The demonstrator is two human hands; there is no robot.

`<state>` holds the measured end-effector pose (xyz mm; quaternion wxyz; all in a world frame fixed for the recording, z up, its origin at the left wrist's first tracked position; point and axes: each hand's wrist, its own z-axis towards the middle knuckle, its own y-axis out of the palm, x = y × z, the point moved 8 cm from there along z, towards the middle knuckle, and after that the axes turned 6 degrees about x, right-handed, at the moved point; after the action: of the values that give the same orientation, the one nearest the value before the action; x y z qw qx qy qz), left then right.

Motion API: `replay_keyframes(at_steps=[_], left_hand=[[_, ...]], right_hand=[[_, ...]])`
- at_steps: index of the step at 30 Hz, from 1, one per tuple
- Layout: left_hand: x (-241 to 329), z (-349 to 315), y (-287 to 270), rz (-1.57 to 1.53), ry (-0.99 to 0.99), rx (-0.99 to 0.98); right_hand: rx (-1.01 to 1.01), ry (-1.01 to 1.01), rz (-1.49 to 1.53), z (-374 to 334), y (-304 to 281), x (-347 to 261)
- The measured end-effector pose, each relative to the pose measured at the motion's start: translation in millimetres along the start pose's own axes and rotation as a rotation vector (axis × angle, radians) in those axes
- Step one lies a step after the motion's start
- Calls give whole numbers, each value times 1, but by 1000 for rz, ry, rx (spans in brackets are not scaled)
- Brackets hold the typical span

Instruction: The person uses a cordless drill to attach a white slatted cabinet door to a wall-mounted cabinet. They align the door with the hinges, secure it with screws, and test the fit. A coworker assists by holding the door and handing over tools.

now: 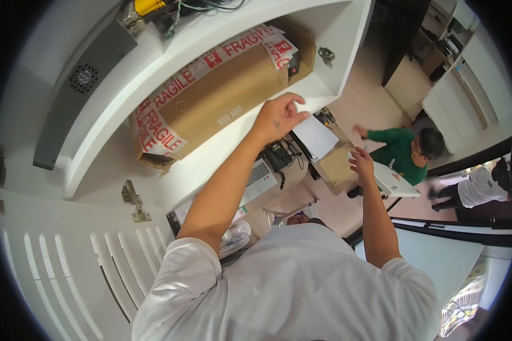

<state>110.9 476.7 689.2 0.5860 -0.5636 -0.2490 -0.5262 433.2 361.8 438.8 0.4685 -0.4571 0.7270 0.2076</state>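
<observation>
My left hand (280, 117) is raised at the front edge of the white cabinet shelf (210, 156). Its fingers curve and its thumb stands apart, with nothing seen between them. Just behind it, a long brown cardboard box (222, 91) sits on the shelf, bound with red and white warning tape (190, 71). Off to the right, my right hand (361, 163) hovers with loosely bent, parted fingers; no held thing can be made out. White papers (317, 137) lie below, between the two hands.
Below are a laptop (259, 181), a black desk phone (279, 154) and a fan (236, 236). An open slatted door (96, 244) hangs at left. A person in green (401, 149) stands at right by a white board (395, 181); another person in white (478, 187) is farther off.
</observation>
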Motion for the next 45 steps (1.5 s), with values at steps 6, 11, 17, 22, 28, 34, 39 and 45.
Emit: replay_keyframes(at_steps=[6,11,17,22,28,34,39,45], left_hand=[[-2,7,1,14,39,15],[-7,4,-1,-42,-33,13],[-6,6,-2,-101,-108,30],[-9,3,-4,-93,-93,13],[-7,5,-3,-105,-85,13],[-3,6,-4,-132,-67,44],[-6,8,-3,-148,-56,48],[-6,5,-4,-123,-69,27]], right_hand=[[-29,104,15,-6,-14,29],[-8,132,-107,-15,-30,72],[-48,88,-149,-28,-39,105],[-124,-112,-207,-35,-19,108],[-174,-225,-315,-36,10,116],[-203,-343,-345,-54,21,89],[-240,-306,-131,-64,30,45],[23,-146,138,8,18,-43]])
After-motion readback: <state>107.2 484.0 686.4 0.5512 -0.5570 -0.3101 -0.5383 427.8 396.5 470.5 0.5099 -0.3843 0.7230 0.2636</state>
